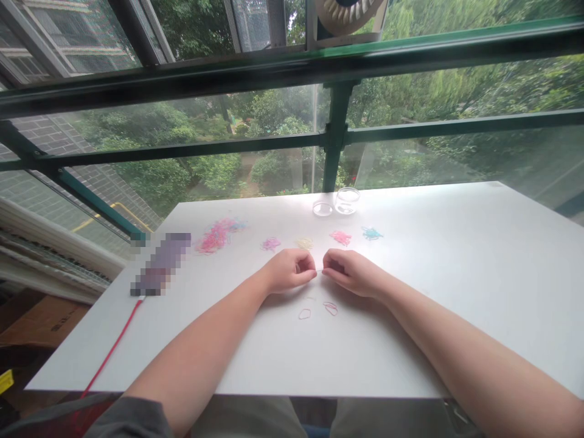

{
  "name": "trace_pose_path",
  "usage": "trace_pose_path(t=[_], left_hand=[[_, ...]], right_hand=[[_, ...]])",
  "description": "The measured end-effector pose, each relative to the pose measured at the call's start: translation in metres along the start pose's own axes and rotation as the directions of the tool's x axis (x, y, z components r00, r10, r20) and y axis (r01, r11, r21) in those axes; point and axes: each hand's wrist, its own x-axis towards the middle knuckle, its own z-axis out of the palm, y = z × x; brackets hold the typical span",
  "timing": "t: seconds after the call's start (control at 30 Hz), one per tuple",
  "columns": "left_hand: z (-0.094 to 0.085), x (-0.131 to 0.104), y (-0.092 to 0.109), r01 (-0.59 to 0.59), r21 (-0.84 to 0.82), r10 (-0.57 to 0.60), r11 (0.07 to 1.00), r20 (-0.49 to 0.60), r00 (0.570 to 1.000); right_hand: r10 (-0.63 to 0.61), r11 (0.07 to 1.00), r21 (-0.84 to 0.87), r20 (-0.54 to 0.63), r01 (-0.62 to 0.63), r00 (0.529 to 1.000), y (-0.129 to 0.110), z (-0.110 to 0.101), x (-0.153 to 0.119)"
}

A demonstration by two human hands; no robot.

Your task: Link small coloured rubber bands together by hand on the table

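Observation:
My left hand [292, 270] and my right hand [349, 271] face each other above the middle of the white table. Thumb and fingers of each are pinched together on one thin, pale rubber band [319, 271], which spans the small gap between them. Its ends are hidden by the fingertips. Nearer to me on the table lie a pink rubber band [304, 314] and a loose pair of darker pink rubber bands [330, 309]. Just beyond my hands sit small heaps of rubber bands: purple [271, 244], yellow [304, 243], pink [340, 238] and blue [373, 233].
A larger mixed pile of rubber bands [219, 235] lies at the left. Near the back edge stand a clear round container [347, 202] and a clear lid [322, 209]. A blurred-out flat device [162, 267] with a red cable [112, 348] rests at the table's left side.

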Motion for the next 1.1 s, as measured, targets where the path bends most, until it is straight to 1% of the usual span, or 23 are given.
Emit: trace_pose_path(t=[0.27,0.5,0.6,0.7,0.93,1.1], left_hand=[[0.001,0.0,-0.003,-0.016,-0.011,0.016,1.0,-0.005,1.0],[0.002,0.0,0.001,-0.02,0.035,0.021,0.999,-0.013,1.0],[0.0,0.0,0.003,-0.027,0.042,0.027,0.999,0.007,1.0],[-0.004,0.001,0.002,-0.026,0.007,0.026,1.0,0.041,0.999],[-0.011,0.003,-0.005,0.002,-0.137,0.008,0.991,0.071,0.997],[-0.009,0.003,-0.006,-0.006,-0.121,0.017,0.993,0.087,0.996]], right_hand=[[-0.003,0.998,0.058,0.032,0.001,0.999,0.0,0.002,0.0],[-0.007,0.984,0.179,0.052,-0.002,0.999,-0.002,0.004,0.001],[0.011,0.971,0.24,0.058,-0.024,0.998,-0.002,0.004,0.001],[0.017,0.956,0.291,0.039,-0.027,0.999,0.002,0.001,0.001],[0.036,0.899,0.436,0.002,-0.033,0.999,0.017,-0.009,0.0],[0.024,0.917,0.397,0.051,-0.043,0.998,0.01,-0.004,0.0]])
